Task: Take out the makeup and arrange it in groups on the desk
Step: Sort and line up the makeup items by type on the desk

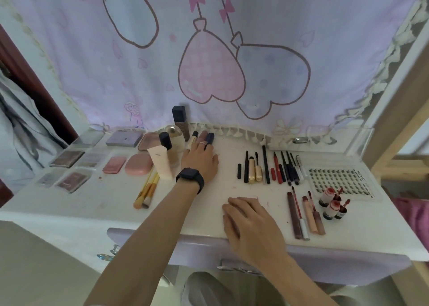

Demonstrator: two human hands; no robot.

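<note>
Left hand [200,160] stretched out, touching the dark-capped tube [209,137] beside the bottles [179,120]. Right hand [251,222] flat on table [69,208] near front edge, lip glosses [306,215] just right.

- A lilac curtain [232,38] with two heart balloons hangs behind the far edge of the desk [69,212].
- Its cream lace trim [232,132] lies on that edge.
- A clear plastic box [362,138] stands at the far right corner.
- A lilac drawer [325,259] with a metal handle [239,269] is under the near edge.
- A wooden frame [393,127] is beside the right edge.
- A grey cloth [21,124] hangs beyond the left edge.

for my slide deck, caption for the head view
Left hand touches tubes at the desk's back; right hand rests flat near lip glosses
</note>
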